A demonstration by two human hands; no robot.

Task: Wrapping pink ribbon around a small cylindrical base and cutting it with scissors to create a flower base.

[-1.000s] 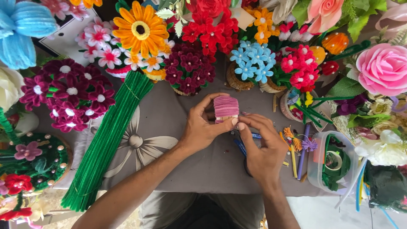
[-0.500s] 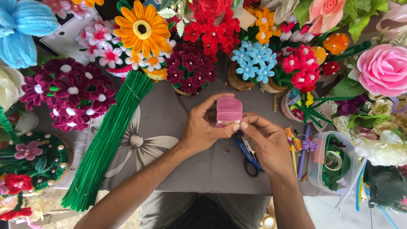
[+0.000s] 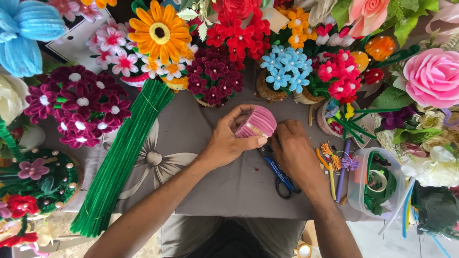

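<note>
Since the earlier frame the pink pipe-cleaner coil (image 3: 256, 123) had tilted sideways, and the right hand (image 3: 295, 152) had dropped from it toward the blue-handled scissors (image 3: 279, 176) on the table (image 3: 224, 184). Left hand (image 3: 228, 136) held the coil just above the table, fingers (image 3: 260, 140) wrapped round it. Right fingers curled under; probably empty, couldn't tell. Clear plastic tub (image 3: 370, 184) at right; green pipe-cleaner bundle (image 3: 122, 160) left.

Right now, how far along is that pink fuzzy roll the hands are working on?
Done: the pink ribbed pipe-cleaner roll is already wound into a cup shape. In hand: the left hand holds it off the grey cloth, and the right hand rests beside it. Left: the bundle of green pipe-cleaner stems lies unused.
</note>
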